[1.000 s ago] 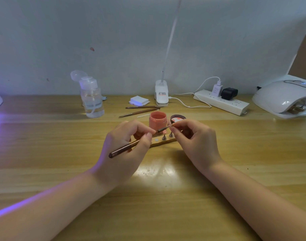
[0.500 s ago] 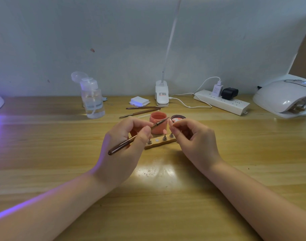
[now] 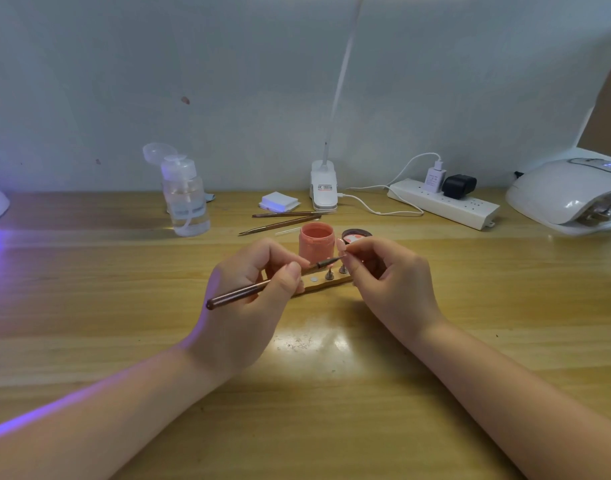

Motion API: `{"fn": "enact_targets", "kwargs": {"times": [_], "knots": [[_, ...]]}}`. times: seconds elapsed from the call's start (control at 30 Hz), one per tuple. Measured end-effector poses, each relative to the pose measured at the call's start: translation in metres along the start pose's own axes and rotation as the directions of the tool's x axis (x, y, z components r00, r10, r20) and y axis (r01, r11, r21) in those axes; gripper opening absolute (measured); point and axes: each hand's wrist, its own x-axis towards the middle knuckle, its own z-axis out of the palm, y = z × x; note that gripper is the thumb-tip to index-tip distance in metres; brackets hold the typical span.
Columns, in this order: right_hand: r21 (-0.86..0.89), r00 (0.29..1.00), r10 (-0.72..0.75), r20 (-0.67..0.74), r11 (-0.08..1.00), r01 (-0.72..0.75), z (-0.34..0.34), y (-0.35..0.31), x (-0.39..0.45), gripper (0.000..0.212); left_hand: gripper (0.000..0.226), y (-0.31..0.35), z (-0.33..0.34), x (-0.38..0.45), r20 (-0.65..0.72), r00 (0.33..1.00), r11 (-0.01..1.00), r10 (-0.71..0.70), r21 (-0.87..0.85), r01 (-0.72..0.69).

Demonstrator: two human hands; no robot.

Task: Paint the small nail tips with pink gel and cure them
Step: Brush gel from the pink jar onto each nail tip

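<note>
From over the person's shoulder, both hands meet at the middle of the wooden surface (image 3: 470, 306). The left hand (image 3: 248, 306) has its grip closed round a slim brown brush (image 3: 248, 291), thumb and fingers pinching it near the front, the handle trailing back to the left and the tip reaching right. The right hand (image 3: 390, 282) holds a narrow pinch grip on a small pink nail tip (image 3: 341, 244), raised between thumb and forefinger right at the brush tip; whether bristles touch it is too fine to tell. Just under the hands lies a small wooden holder strip (image 3: 326, 284) with little metal stands on it. Behind it stands the open pink gel jar (image 3: 316, 242), its lid (image 3: 356, 235) lying just beside on the right. Further back lie two spare brushes (image 3: 283, 220), a stack of white pads (image 3: 279, 201), a clear pump bottle (image 3: 184, 199) to the left, a white clip lamp (image 3: 324, 187), and a power strip (image 3: 446, 206). The white curing lamp (image 3: 567, 192) sits at the far right edge, well apart from the hands.
</note>
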Motion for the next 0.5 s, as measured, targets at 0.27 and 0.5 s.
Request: {"fn": "enact_targets", "kwargs": {"times": [0.27, 0.5], "knots": [[-0.057, 0.998, -0.052, -0.028, 0.997, 0.05, -0.0006, 0.0, -0.0001, 0.007, 0.01, 0.0018, -0.0004, 0.0008, -0.006, 1.0, 0.988, 0.016, 0.155, -0.014], [-0.068, 0.998, -0.058, -0.029, 0.996, 0.056, -0.0017, 0.0005, -0.0001, 0.008, 0.008, 0.0045, -0.0008, 0.0008, -0.017, 0.998, 0.991, 0.059, 0.119, -0.056]]}}
